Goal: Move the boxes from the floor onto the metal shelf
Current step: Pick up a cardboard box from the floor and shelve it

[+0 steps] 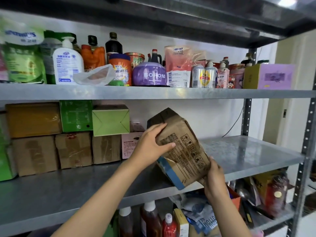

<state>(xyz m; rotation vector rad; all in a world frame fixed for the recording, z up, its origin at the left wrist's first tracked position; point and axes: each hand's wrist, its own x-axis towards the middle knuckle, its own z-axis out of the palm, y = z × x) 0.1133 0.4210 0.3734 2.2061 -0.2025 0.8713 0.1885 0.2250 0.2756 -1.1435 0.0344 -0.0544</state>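
A worn brown cardboard box (pixel 183 147) with black printed symbols and blue tape on one edge is held tilted above the middle tier of the metal shelf (pixel 248 151). My left hand (pixel 152 144) grips its upper left side, fingers across the printed face. My right hand (pixel 213 178) holds its lower right corner from below. The box's lower edge hangs at the front rim of the shelf; I cannot tell if it touches. Stacked boxes (pixel 73 149), brown, green, yellow and pink, fill the left part of that tier against the wall.
The upper tier (pixel 153 94) holds bottles, pouches, cans, a purple tub and a lilac box. Below the middle tier stand bottles, packets and a jar. A perforated upright post (pixel 306 151) is at right. A black cable hangs behind the shelf at right.
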